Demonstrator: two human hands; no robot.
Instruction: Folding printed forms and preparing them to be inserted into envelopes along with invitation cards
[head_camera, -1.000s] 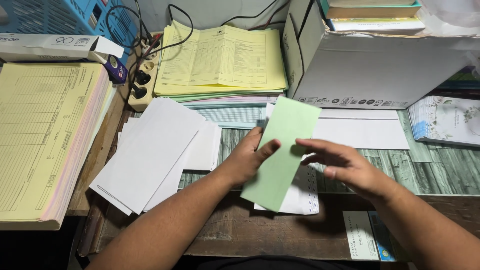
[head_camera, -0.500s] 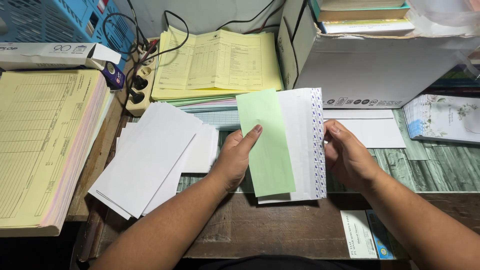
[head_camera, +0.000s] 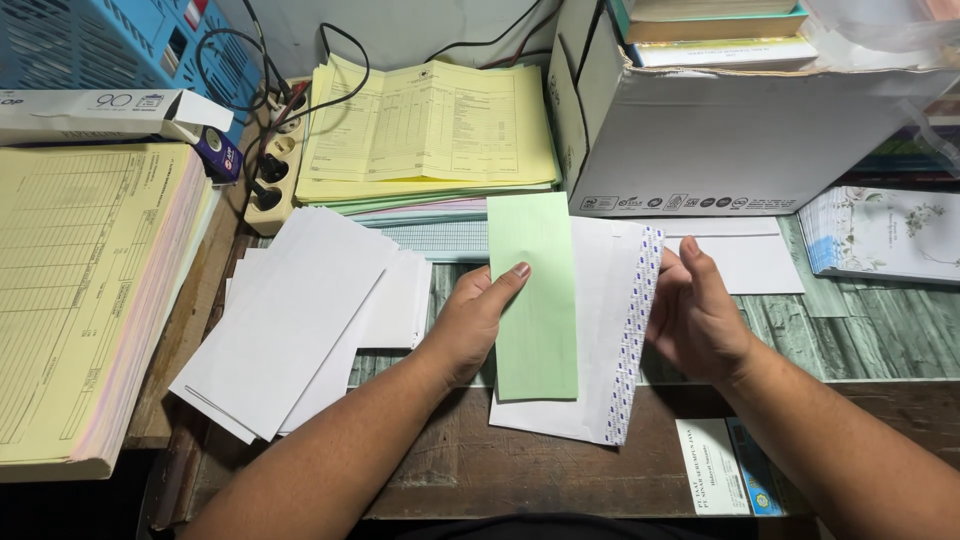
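Left hand (head_camera: 470, 325): closed on the folded green slip (head_camera: 535, 300), thumb on top.
Right hand (head_camera: 695, 320): grips the white envelope (head_camera: 600, 330) by its open flap edge.
Position: slip lies over the envelope, above the bench (head_camera: 480, 470).
Technique: best square the slip with the mouth, flap spread wide.

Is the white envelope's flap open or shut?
Open. The envelope lies with its flap turned out at the right hand, showing the patterned lining; the green slip lies on top under the left hand.
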